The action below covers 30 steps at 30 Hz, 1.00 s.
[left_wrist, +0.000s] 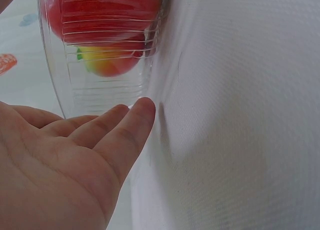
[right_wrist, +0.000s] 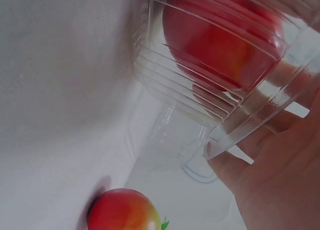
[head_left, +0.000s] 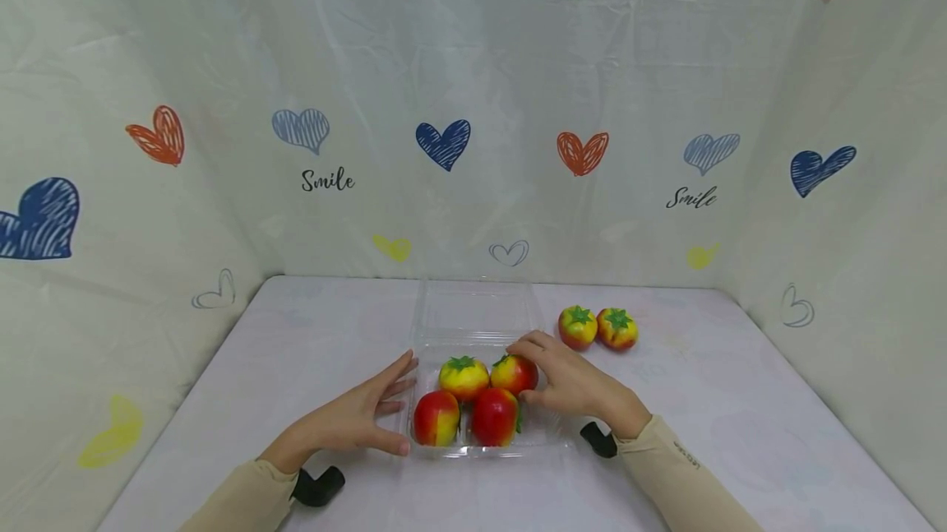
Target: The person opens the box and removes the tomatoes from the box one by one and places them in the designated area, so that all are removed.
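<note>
While four red-and-yellow tomatoes (head_left: 473,400) sit packed together in the clear plastic container (head_left: 473,326) at the near middle of the white table (head_left: 740,400), the left hand (head_left: 362,417) lies flat with straight fingers against the container's left wall, grasping nothing. The right hand (head_left: 573,384) rests on the container's right side, its fingers curved over the back right tomato (head_left: 515,372) and touching it. Two more tomatoes (head_left: 598,328) lie side by side on the table, behind the right hand.

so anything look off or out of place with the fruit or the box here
Nothing looks spilled or damaged. Four fruits sit in the clear box, its lid open behind. Two more fruits lie loose on the table, apart from the box on the right.
</note>
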Motion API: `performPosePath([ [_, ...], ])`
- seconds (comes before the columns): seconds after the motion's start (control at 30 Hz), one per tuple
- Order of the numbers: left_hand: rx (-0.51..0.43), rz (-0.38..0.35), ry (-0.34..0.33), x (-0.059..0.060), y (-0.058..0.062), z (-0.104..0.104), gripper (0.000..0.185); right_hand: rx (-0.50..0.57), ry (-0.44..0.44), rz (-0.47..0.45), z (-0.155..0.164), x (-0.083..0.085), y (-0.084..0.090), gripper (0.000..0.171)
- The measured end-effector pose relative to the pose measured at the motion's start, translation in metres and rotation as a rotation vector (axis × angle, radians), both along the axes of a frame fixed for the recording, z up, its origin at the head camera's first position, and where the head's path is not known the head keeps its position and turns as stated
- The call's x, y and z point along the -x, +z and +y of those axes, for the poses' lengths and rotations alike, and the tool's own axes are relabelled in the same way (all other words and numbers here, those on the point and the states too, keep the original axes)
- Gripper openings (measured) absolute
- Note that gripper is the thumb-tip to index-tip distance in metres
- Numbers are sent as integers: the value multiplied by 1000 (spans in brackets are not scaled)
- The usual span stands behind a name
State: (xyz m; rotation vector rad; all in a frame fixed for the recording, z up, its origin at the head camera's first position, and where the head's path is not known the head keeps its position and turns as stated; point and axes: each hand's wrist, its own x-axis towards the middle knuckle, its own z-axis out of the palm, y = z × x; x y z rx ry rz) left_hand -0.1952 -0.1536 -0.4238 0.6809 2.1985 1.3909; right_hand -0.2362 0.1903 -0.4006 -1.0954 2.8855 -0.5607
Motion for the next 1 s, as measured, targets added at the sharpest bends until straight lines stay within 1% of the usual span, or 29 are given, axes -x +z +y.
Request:
performPosePath([
  [0.27,-3,1,-3,0,-1,0,113,-14,6,34,1,2,0,51],
  [0.43,-3,7,-4,1,0,0,113,-21,14,50,1,2,-1,52],
  [0.57,-1,6,-3,1,1,0,112,-11,10,45,1,1,-2,52],
  [0.8,-6,0,-8,1,0,0,112,22,-3,30,1,1,-3,42],
  [1.0,-10,4,-13,1,-1,-1,112,23,-21,-6,0,0,0,47],
])
